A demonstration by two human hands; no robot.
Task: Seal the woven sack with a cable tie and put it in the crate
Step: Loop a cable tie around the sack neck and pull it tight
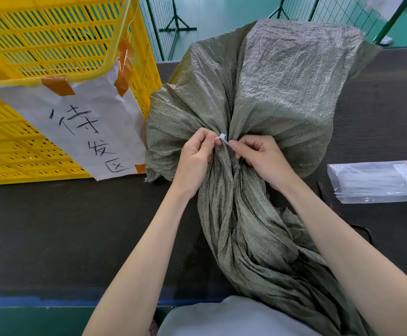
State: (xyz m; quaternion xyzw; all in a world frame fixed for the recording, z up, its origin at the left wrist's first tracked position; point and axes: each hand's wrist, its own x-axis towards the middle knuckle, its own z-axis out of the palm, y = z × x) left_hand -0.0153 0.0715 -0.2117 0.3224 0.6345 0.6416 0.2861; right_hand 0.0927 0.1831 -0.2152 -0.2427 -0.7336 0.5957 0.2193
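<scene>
Both my hands are at the gathered neck of the woven sack (265, 98), working the white cable tie (222, 138). My left hand (196, 157) has its thumb and forefinger pinched on the tie at its head, with the other fingers curled in against the bunched fabric. My right hand (261, 157) pinches the tail end of the tie just beside the head, its remaining fingers folded and pressing on the pleats below. The two hands sit close together, nearly touching at the fingertips.

As I judge it, the sealing step is well under way but not finished. The tie is already looped round the neck, and the fabric is drawn into tight folds there. Whether the tail has been pulled fully snug I cannot tell, since my fingers cover most of the strap.

My sack lies on the dark table (64, 226), its full body spreading away from me and its loose mouth trailing back toward my lap. It rests just beside the yellow crate (52, 44), which stands at my left with a paper label (83, 127) taped to its wall. A packet of spare ties (379, 181) lies at my right, well apart from the sack's neck.

What is left, by my reckoning: cinch the tie tight, then lift the sack into the crate.
</scene>
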